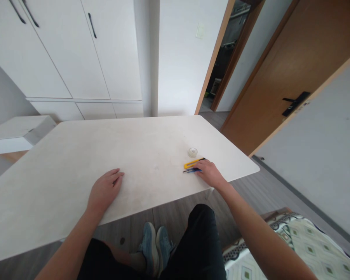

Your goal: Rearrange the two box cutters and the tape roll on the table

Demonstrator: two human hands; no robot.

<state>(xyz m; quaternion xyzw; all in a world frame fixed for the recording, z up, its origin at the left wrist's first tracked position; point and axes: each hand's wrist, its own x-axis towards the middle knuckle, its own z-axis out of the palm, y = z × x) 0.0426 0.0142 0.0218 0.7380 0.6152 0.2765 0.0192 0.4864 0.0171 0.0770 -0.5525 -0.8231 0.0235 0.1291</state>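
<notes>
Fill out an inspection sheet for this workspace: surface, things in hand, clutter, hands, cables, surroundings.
Surface: pale table, mostly bare, faint smudges.
Things in hand: blue pen under the right fingertips; yellow utility knife lying right beside it.
Clutter: small roll of clear tape just beyond the knife, apart from it.
Hands: left hand flat on the table, palm down, holding nothing; right hand resting on the pen near the table's right edge, grip cannot be told.
Cables: nothing seen.
Surroundings: white cabinets behind, open brown door at right, patterned bedding at lower right.
</notes>
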